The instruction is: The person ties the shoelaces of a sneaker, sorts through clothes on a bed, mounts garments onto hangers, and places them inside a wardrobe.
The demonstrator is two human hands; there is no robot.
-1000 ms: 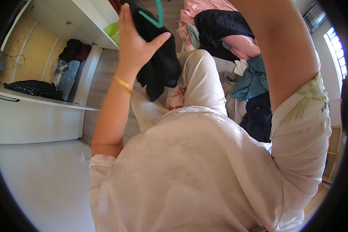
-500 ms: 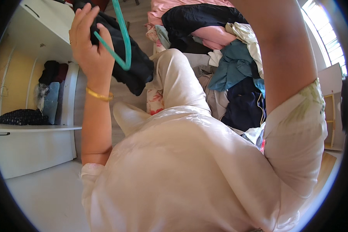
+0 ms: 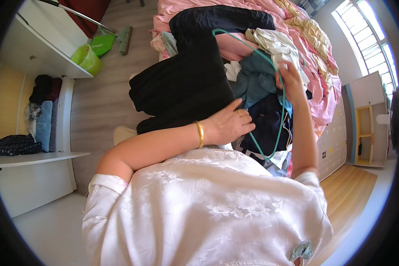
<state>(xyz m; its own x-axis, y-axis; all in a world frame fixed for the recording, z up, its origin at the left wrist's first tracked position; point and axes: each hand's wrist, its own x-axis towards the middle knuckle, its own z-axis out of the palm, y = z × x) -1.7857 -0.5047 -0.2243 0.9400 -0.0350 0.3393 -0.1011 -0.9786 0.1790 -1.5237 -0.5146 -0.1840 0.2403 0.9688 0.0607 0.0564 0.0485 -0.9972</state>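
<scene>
A folded black garment (image 3: 181,80) lies across my lap. Its straight right edge runs along the lower bar of a thin teal clothes hanger (image 3: 283,115), which seems to pass inside the fold. My left hand (image 3: 228,125), wearing a ring and a gold bangle, grips the garment's near right edge by the bar; the index finger points away and the fingertips' undersides are hidden. My right hand (image 3: 291,84) is closed round the hanger near its top corner. Under the hanger are a teal garment (image 3: 257,75) and a dark navy garment (image 3: 266,117).
Clothes are heaped on a bed with a pink sheet (image 3: 321,80), including black cloth (image 3: 221,20) and a cream garment (image 3: 277,44). An opened wardrobe (image 3: 40,155) stands at left. Beyond it are a green bin (image 3: 88,60), a dustpan (image 3: 103,43) and a broom (image 3: 124,40).
The garment and hanger have come down from the upper left onto my lap. My left hand has moved right and nearer; my right hand has come into view on the hanger.
</scene>
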